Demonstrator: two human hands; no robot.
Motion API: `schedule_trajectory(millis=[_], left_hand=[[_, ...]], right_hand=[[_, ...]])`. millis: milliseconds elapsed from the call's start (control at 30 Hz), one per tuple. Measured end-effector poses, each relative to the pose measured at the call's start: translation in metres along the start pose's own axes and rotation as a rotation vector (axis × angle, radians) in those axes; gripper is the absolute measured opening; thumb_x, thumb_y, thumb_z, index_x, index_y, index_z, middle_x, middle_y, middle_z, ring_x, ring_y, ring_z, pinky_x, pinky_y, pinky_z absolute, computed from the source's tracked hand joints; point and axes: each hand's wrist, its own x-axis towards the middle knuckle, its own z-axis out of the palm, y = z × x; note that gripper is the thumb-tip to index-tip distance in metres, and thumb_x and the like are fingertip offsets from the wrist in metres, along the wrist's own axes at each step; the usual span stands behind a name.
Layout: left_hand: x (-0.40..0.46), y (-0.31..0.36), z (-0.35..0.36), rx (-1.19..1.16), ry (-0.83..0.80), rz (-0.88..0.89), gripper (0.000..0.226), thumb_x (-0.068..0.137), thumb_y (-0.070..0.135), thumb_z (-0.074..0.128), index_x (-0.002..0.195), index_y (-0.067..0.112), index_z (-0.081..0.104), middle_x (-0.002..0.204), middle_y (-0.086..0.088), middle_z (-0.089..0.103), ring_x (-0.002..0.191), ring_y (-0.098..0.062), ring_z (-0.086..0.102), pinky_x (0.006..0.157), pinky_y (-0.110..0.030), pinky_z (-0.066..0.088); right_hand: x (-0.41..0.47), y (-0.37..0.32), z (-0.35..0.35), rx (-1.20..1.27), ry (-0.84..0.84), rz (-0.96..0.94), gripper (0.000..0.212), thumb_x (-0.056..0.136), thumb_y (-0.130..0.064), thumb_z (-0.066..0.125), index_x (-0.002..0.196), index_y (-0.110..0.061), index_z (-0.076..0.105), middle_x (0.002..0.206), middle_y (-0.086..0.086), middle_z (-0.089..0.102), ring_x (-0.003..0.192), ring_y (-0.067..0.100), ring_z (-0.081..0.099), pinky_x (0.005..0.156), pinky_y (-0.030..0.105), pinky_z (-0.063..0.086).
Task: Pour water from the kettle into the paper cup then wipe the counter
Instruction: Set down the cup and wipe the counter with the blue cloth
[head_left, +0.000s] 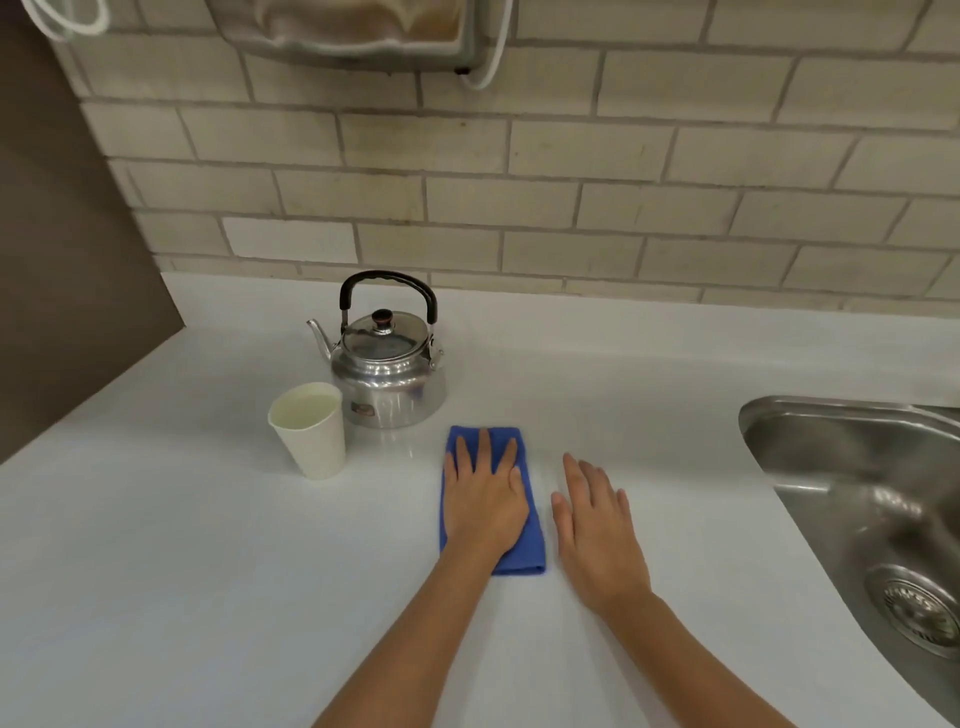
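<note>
A shiny metal kettle (387, 371) with a black handle stands upright on the white counter (182, 571), its spout facing left. In front of it to the left stands a white paper cup (310, 431) with water in it. A folded blue cloth (529, 535) lies flat on the counter just right of the kettle's front. My left hand (485, 493) presses flat on the cloth, fingers spread and pointing away from me. My right hand (597, 525) rests flat on the bare counter just right of the cloth, holding nothing.
A steel sink (857, 483) with a drain strainer (919, 608) is set into the counter at the right. A beige tiled wall (571, 182) runs behind. A brown panel (62, 260) closes the left side. A wall-mounted unit (353, 31) with hoses hangs above.
</note>
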Motion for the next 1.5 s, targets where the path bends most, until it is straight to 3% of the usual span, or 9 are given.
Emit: schedule_trajectory(millis=[167, 300, 433, 733, 900, 1000, 1167, 1400, 1500], left_hand=[[0.052, 0.031, 0.003, 0.001, -0.167, 0.021, 0.049, 0.098, 0.033, 0.011, 0.147, 0.024, 0.005, 0.159, -0.005, -0.003, 0.145, -0.031, -0.005, 0.119, -0.044, -0.004], [0.0, 0.003, -0.005, -0.029, -0.019, 0.026, 0.049, 0.098, 0.029, 0.017, 0.146, 0.021, 0.012, 0.158, -0.011, 0.007, 0.145, -0.032, 0.004, 0.119, -0.043, 0.0], [-0.086, -0.055, -0.013, -0.027, 0.098, -0.076, 0.05, 0.097, 0.034, 0.017, 0.146, 0.03, 0.008, 0.158, -0.005, 0.003, 0.146, -0.028, -0.002, 0.116, -0.035, -0.007], [-0.025, -0.039, -0.026, 0.028, -0.016, -0.044, 0.05, 0.097, 0.029, 0.02, 0.146, 0.024, 0.011, 0.158, -0.008, 0.008, 0.145, -0.03, 0.005, 0.12, -0.042, 0.001], [-0.09, -0.071, -0.033, -0.057, 0.002, -0.02, 0.049, 0.097, 0.033, 0.02, 0.145, 0.029, 0.014, 0.159, -0.003, 0.007, 0.146, -0.024, 0.001, 0.118, -0.036, -0.002], [-0.136, -0.133, -0.056, -0.06, 0.078, -0.163, 0.049, 0.096, 0.033, 0.024, 0.145, 0.03, 0.02, 0.158, -0.003, 0.012, 0.145, -0.024, 0.007, 0.118, -0.037, 0.003], [-0.141, -0.223, -0.098, 0.008, 0.118, -0.429, 0.052, 0.094, 0.032, 0.019, 0.145, 0.022, 0.023, 0.156, -0.012, 0.019, 0.142, -0.033, 0.017, 0.118, -0.044, 0.012], [-0.123, -0.168, -0.071, 0.05, 0.109, -0.409, 0.052, 0.097, 0.03, 0.021, 0.147, 0.023, 0.008, 0.158, -0.01, 0.007, 0.144, -0.033, 0.005, 0.119, -0.04, 0.002], [-0.151, -0.186, -0.07, 0.025, 0.115, -0.402, 0.052, 0.096, 0.033, 0.022, 0.146, 0.027, 0.01, 0.158, -0.007, 0.009, 0.145, -0.029, 0.005, 0.119, -0.038, 0.003]], right_hand=[[0.001, -0.001, -0.003, 0.134, 0.069, -0.014, 0.047, 0.098, -0.03, 0.025, 0.144, -0.018, 0.02, 0.147, 0.005, 0.033, 0.137, 0.019, 0.026, 0.115, 0.038, 0.021], [0.001, -0.003, 0.0, -0.013, 0.004, -0.002, 0.049, 0.098, -0.035, 0.024, 0.144, -0.02, 0.02, 0.147, 0.005, 0.033, 0.137, 0.022, 0.027, 0.114, 0.042, 0.022], [0.008, -0.019, 0.004, -0.12, -0.057, -0.006, 0.049, 0.098, -0.039, 0.025, 0.144, -0.023, 0.02, 0.149, 0.003, 0.03, 0.138, 0.026, 0.021, 0.114, 0.045, 0.019], [0.012, -0.037, 0.022, -0.168, -0.167, -0.08, 0.044, 0.097, -0.038, 0.026, 0.14, -0.028, 0.029, 0.153, -0.001, 0.022, 0.142, 0.022, 0.011, 0.114, 0.049, 0.01], [0.012, -0.064, 0.029, -0.177, -0.134, 0.073, 0.047, 0.096, -0.039, 0.029, 0.139, -0.021, 0.03, 0.152, 0.007, 0.022, 0.14, 0.032, 0.012, 0.114, 0.054, 0.013], [0.009, -0.083, 0.037, -0.202, -0.153, 0.095, 0.051, 0.096, -0.041, 0.025, 0.14, -0.017, 0.025, 0.154, 0.008, 0.017, 0.142, 0.033, 0.007, 0.115, 0.054, 0.009], [0.004, -0.107, 0.05, -0.15, -0.254, -0.086, 0.049, 0.096, -0.041, 0.022, 0.143, -0.026, 0.021, 0.156, 0.003, 0.012, 0.144, 0.026, 0.002, 0.116, 0.051, 0.003], [0.001, -0.109, 0.057, -0.183, -0.252, -0.106, 0.052, 0.096, -0.043, 0.023, 0.144, -0.026, 0.019, 0.157, 0.004, 0.011, 0.144, 0.026, 0.003, 0.117, 0.048, 0.004], [0.005, -0.11, 0.057, -0.18, -0.225, -0.104, 0.049, 0.095, -0.042, 0.025, 0.142, -0.027, 0.023, 0.155, 0.004, 0.015, 0.143, 0.026, 0.005, 0.116, 0.049, 0.007]])
